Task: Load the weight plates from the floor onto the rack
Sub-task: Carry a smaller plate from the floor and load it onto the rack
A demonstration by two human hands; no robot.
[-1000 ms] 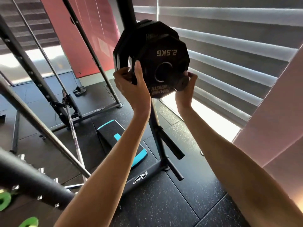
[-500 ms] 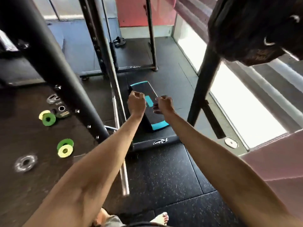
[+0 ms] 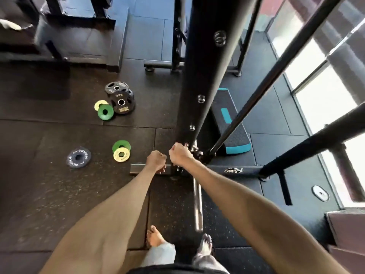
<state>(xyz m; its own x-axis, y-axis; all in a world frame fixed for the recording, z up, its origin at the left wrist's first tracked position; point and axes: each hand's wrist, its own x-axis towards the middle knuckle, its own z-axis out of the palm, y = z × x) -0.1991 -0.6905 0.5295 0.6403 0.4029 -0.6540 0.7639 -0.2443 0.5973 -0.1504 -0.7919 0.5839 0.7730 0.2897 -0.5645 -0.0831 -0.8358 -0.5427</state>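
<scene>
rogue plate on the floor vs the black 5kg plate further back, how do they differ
The rogue plate is a plain round disc with white lettering round its face; the 5kg plate has angular edges and grip cutouts. The rogue plate lies alone and flat on the mat; the 5kg plate rests partly on another black plate, with a green disc overlapping its edge. The rogue plate looks smaller. Both are dark with a centre hole and lie on the floor.

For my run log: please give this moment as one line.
hands: left hand and right hand fisted, empty | plates on floor | stage: between loads
</scene>
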